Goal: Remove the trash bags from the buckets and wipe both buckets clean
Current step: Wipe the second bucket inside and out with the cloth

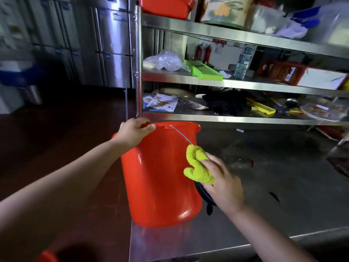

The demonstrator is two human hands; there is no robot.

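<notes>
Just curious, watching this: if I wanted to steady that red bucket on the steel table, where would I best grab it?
Probably the top rim, from above on the near left, where the left hand already grips the red bucket. Its wall is smooth, wide and tilted; the rim gives fingers a lip. The right hand presses the yellow cloth against its side.

A bucket (160,176) stands on the near left corner of a steel table (264,186). The left hand (133,132) grips its rim on the far left side. The right hand (221,178) presses a cloth (198,167) against the bucket's right wall; the wire handle (181,134) runs down from the rim to the cloth. Behind the table stands a shelf rack (236,83), with a bottle (243,62) on its middle shelf. Left of the rack, farther back, are steel cabinets (111,46). At the bottom left edge, on the floor, shows part of a second bucket (47,256).
</notes>
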